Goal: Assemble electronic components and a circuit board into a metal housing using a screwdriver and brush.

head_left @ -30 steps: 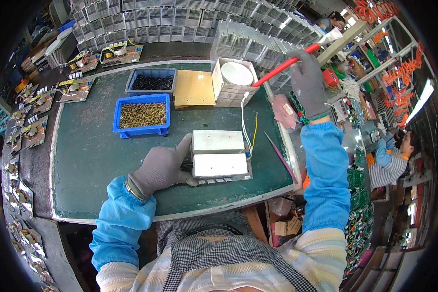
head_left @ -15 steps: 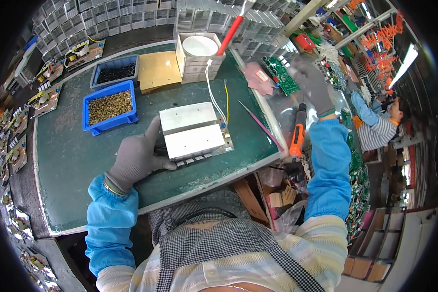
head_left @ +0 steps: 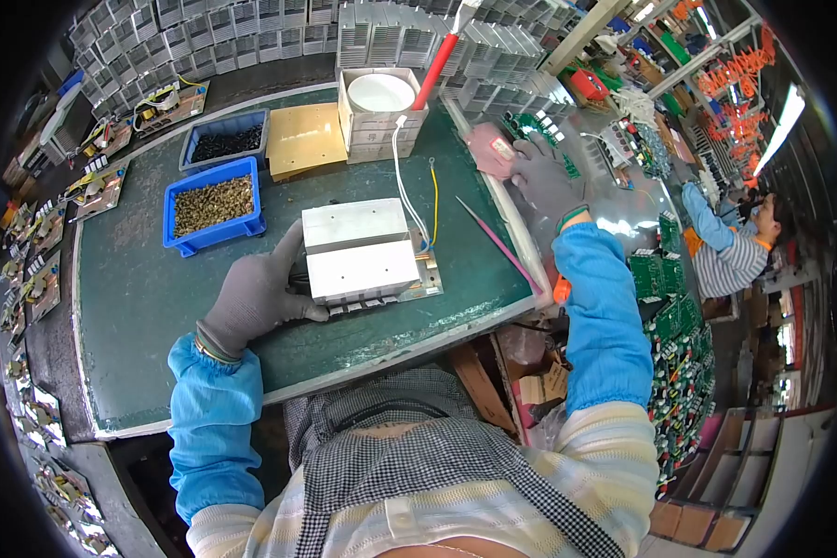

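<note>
My left hand [head_left: 256, 299], in a grey glove, grips the left end of a circuit board [head_left: 430, 279] on the green mat. Two pale metal heat sinks [head_left: 361, 270] cover most of that board. White wires and a yellow wire [head_left: 434, 200] rise from its right side. Over on the right, my gloved right hand [head_left: 547, 179] has its fingertips closed at the right edge of a pink bag [head_left: 488, 151] with a small label. Beneath and behind that hand lies a green circuit board [head_left: 530, 124], partly hidden. An orange power screwdriver [head_left: 562, 288] is mostly covered by my right sleeve.
Left of the far middle stand a blue bin [head_left: 214, 206] of brass-coloured screws and a grey bin [head_left: 225, 141] of black parts. Near them are a yellow plate [head_left: 305, 139] and a box [head_left: 381, 135] with a white round top. Pink tweezers [head_left: 500, 244] lie near the mat's right edge.
My right hand has moved left and slightly down, from beyond the green board to the pink bag, which looks more bunched. My right forearm now covers most of the screwdriver. The left hand keeps its hold.
</note>
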The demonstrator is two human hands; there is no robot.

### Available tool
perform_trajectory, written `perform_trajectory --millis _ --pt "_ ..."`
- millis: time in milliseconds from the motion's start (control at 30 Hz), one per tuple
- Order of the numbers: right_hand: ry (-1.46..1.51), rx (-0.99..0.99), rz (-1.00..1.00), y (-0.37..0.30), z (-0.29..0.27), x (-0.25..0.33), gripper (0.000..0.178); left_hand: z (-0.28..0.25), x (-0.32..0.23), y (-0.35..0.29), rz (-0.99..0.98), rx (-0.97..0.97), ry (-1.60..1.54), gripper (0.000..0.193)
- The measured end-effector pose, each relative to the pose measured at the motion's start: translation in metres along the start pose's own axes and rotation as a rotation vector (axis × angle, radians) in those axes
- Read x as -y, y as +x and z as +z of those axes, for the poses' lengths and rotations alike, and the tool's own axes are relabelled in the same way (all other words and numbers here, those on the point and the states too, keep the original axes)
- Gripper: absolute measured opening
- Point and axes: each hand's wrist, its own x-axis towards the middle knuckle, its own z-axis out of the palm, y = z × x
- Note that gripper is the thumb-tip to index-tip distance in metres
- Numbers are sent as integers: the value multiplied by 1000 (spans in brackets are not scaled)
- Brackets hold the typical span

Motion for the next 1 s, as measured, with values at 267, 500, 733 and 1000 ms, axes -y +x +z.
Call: perform_trajectory --millis 267,500,733,1000 --pt "412 -192 20 -8 -33 -37 22 -1 -3 -1 -27 19 -10 128" --pt "1015 124 58 -32 -153 -11 21 -14 5 -31 126 -242 -45 119" --pt "1166 153 -79 -58 -208 37 26 -27 -67 -50 355 -687 1 109" --pt "975 31 -479 -82 -235 127 18 30 -145 -15 687 -634 -100 108"
